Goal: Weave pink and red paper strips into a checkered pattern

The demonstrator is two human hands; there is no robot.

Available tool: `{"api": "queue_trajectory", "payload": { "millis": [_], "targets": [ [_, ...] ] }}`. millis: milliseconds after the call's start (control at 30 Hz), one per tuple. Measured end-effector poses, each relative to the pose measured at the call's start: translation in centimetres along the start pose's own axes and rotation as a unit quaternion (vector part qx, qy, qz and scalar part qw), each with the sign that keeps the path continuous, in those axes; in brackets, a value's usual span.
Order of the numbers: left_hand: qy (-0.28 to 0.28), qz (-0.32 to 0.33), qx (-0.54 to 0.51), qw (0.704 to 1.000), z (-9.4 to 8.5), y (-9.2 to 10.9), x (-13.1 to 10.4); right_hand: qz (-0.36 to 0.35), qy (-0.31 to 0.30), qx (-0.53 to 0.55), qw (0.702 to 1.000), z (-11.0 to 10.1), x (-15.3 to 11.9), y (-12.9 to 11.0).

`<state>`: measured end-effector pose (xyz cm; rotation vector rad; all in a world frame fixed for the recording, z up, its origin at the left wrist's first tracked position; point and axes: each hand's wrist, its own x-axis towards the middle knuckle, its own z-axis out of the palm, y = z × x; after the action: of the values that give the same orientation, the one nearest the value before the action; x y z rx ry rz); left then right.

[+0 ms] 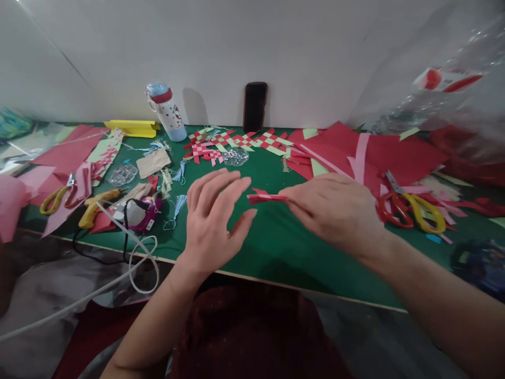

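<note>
My right hand (335, 213) pinches one end of a small folded piece of red and pink paper strips (265, 197), held edge-on above the green table (276, 247). Just left of that piece is my left hand (215, 218), fingers spread and curved, thumb apart, with nothing in it. A small gap separates its fingertips from the paper. Behind the hands lie woven red and green paper pieces (272, 140) and a small clear dish of beads (235, 156).
Scissors (430, 213) and red paper sheets (335, 147) lie at right. At left are a yellow glue gun (94, 208), more scissors (59, 197), a purple device (148, 216), a white cable (140, 292) and tassels (179, 206). A bottle (168, 113) and phone (255, 107) stand behind.
</note>
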<state>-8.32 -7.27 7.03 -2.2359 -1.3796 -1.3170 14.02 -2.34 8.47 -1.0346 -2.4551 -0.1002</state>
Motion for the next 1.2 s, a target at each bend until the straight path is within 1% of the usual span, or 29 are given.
{"api": "queue_trajectory", "payload": {
  "millis": [33,67,133,167,200,267,300,400,533,667,767,833,933,1000,1100,1200],
  "targets": [
    [0.008,0.010,0.009,1.000,0.1,0.0,-1.0,-0.029,0.000,-0.018,0.999,0.6,-0.5,-0.1],
    [0.002,0.015,0.012,1.000,0.3,0.1,-2.2,-0.065,-0.005,-0.032,0.997,1.3,-1.2,-0.3],
    [-0.050,0.021,-0.003,0.999,0.6,0.3,-4.8,-0.126,-0.021,-0.045,0.991,3.0,-2.8,-0.9],
    [-0.068,0.025,-0.017,0.997,0.8,0.4,-6.0,-0.155,-0.009,-0.044,0.987,3.8,-3.6,-1.3],
    [-0.098,0.032,-0.030,0.994,0.9,0.4,-7.2,-0.168,-0.003,-0.044,0.985,4.5,-4.4,-1.7],
    [-0.136,0.040,-0.051,0.989,1.1,0.5,-9.1,-0.178,0.003,-0.050,0.983,5.5,-5.7,-2.6],
    [-0.157,0.044,-0.059,0.985,1.1,0.5,-9.8,-0.177,0.003,-0.055,0.983,5.8,-6.2,-2.9],
    [-0.195,0.055,-0.067,0.977,1.2,0.2,-11.1,-0.164,-0.001,-0.065,0.984,6.2,-6.9,-3.8],
    [-0.236,0.082,-0.061,0.966,1.6,-0.4,-11.9,-0.133,-0.018,-0.058,0.989,6.4,-7.3,-4.4],
    [-0.262,0.092,-0.055,0.959,2.0,-0.5,-12.3,-0.105,-0.038,-0.033,0.993,6.7,-7.9,-4.8],
    [-0.277,0.085,-0.051,0.956,2.2,-0.2,-11.8,-0.079,-0.045,0.008,0.996,6.5,-8.2,-4.7],
    [-0.281,0.073,-0.048,0.956,2.4,0.1,-11.1,-0.055,-0.051,0.050,0.996,6.2,-8.0,-4.1],
    [-0.292,0.049,-0.039,0.954,2.8,0.6,-10.1,-0.008,-0.059,0.086,0.995,6.0,-7.0,-2.7],
    [-0.316,0.027,-0.025,0.948,3.0,1.0,-9.7,0.010,-0.061,0.085,0.994,6.2,-5.8,-1.6],
    [-0.345,0.006,-0.014,0.938,3.2,1.4,-9.7,0.002,-0.078,0.083,0.993,7.1,-3.8,-0.2],
    [-0.342,0.017,-0.010,0.940,3.2,1.5,-9.9,0.005,-0.124,0.073,0.990,8.5,-2.1,0.8]
  ]
}}
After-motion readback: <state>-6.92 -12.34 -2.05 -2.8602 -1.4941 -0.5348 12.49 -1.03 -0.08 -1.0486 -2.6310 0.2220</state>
